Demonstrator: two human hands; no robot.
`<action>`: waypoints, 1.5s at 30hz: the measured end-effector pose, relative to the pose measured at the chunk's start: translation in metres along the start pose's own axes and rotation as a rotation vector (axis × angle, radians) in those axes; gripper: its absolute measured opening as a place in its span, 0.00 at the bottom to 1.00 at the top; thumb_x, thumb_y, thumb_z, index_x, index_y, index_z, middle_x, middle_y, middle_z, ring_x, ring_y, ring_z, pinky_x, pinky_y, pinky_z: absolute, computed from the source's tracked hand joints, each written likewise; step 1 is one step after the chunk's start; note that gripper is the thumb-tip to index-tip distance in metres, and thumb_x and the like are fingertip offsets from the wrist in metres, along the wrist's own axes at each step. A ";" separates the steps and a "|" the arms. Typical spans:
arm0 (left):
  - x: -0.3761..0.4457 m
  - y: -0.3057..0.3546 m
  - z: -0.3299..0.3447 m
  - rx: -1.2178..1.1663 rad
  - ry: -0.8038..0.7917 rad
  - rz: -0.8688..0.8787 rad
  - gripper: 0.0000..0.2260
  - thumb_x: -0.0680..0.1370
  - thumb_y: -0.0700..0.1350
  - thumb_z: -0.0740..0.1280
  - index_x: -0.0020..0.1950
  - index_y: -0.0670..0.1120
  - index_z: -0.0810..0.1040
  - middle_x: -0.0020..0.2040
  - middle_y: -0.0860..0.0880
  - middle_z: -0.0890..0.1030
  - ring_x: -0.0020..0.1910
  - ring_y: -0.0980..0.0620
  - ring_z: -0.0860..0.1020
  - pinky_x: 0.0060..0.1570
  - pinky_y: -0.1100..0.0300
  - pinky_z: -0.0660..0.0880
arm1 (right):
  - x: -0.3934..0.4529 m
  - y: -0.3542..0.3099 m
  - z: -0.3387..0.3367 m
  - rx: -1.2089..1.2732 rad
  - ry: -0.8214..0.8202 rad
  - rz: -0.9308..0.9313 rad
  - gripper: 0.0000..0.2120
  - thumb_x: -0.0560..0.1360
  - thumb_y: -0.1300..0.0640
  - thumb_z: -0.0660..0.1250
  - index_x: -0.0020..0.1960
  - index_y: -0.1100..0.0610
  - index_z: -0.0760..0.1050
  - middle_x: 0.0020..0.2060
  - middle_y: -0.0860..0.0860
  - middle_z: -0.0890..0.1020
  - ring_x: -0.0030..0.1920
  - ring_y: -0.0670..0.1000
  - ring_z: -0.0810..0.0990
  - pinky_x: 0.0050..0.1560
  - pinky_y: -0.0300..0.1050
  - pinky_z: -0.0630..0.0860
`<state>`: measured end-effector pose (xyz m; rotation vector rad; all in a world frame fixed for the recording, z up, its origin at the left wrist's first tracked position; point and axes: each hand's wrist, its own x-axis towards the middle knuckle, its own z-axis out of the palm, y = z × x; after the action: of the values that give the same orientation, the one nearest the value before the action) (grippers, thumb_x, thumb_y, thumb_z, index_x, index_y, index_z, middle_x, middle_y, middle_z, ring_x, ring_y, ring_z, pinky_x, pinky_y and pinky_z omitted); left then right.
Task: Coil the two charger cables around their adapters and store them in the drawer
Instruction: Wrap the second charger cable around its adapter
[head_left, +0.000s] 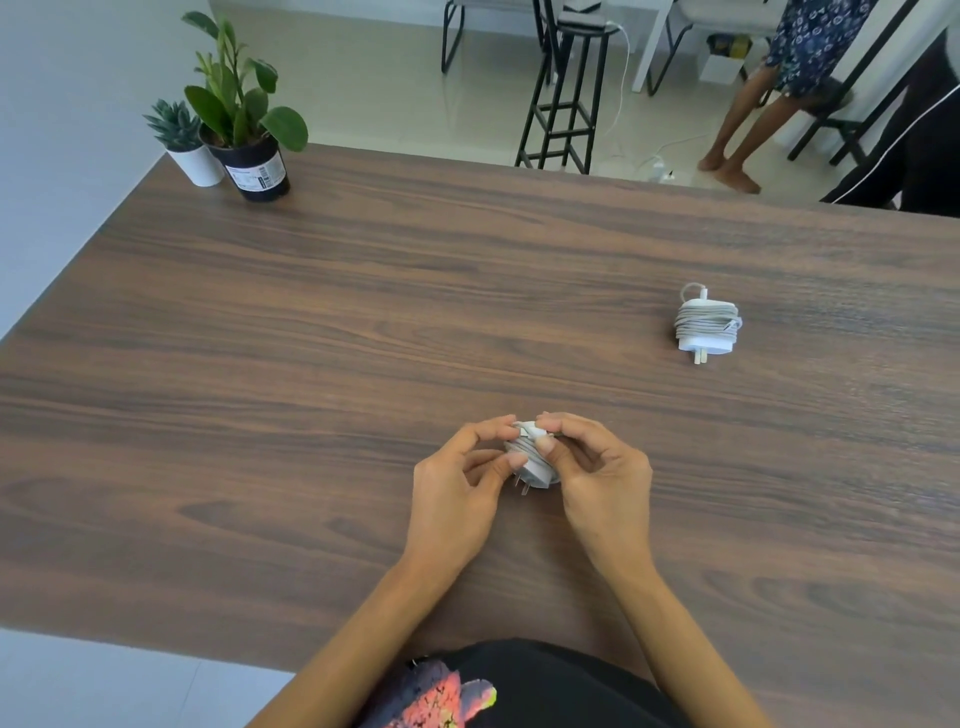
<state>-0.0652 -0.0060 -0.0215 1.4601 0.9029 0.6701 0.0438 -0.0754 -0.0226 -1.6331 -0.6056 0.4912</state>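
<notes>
Both hands hold a white charger adapter (535, 467) just above the dark wooden table (363, 322), its grey cable wound around it and its prongs pointing toward me. My left hand (457, 488) grips its left side. My right hand (597, 467) pinches the cable's white end at the top of the coil. A second white adapter (707, 326) lies alone on the table to the right, with its cable wrapped tightly around it and its prongs toward me. No drawer is in view.
Two potted plants (244, 104) stand at the table's far left corner. Beyond the far edge are black stools (566, 93), a white cable on the floor and a standing person's legs (737, 140). Another person in black sits at the far right.
</notes>
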 end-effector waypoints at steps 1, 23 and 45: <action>-0.001 0.000 -0.001 -0.004 -0.011 0.001 0.10 0.73 0.34 0.70 0.51 0.45 0.80 0.57 0.56 0.81 0.45 0.57 0.83 0.47 0.69 0.76 | 0.000 0.001 0.000 -0.013 -0.007 -0.009 0.15 0.70 0.69 0.71 0.42 0.48 0.82 0.45 0.46 0.85 0.51 0.45 0.83 0.57 0.48 0.77; 0.005 -0.001 -0.001 -0.007 -0.104 -0.019 0.13 0.70 0.34 0.73 0.52 0.46 0.79 0.55 0.55 0.82 0.45 0.53 0.82 0.48 0.63 0.78 | 0.001 0.005 -0.016 0.016 -0.109 0.037 0.10 0.72 0.71 0.67 0.45 0.59 0.82 0.47 0.50 0.85 0.51 0.48 0.83 0.55 0.40 0.77; 0.002 -0.003 0.006 -0.151 0.006 0.001 0.04 0.74 0.36 0.70 0.46 0.43 0.81 0.53 0.52 0.83 0.49 0.57 0.82 0.47 0.69 0.76 | -0.011 0.005 -0.023 0.109 0.002 0.057 0.16 0.69 0.70 0.71 0.48 0.51 0.81 0.54 0.50 0.82 0.48 0.46 0.83 0.47 0.34 0.77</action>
<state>-0.0595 -0.0082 -0.0253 1.3247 0.8386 0.7281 0.0503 -0.1000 -0.0243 -1.5503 -0.5225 0.5552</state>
